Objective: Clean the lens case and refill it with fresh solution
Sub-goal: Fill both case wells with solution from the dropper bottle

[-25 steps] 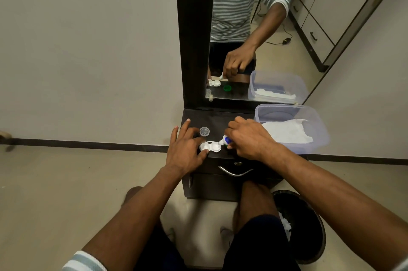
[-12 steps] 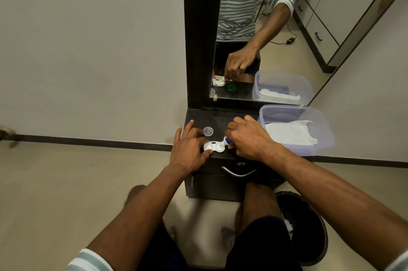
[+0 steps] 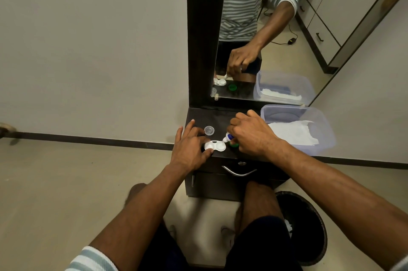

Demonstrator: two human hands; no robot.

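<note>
The right hand (image 3: 254, 136) still grips the bottle (image 3: 228, 137), tip over the lens case (image 3: 215, 146); a green cap (image 3: 233, 143) now shows beside it. The left hand (image 3: 191, 147) stays flat, fingers steadying the case.

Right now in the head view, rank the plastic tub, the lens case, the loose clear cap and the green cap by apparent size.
1. plastic tub, by far the largest.
2. lens case, white, partly under the left hand.
3. clear cap.
The green cap is mostly hidden beneath the right hand, so I can't rank it.
</note>
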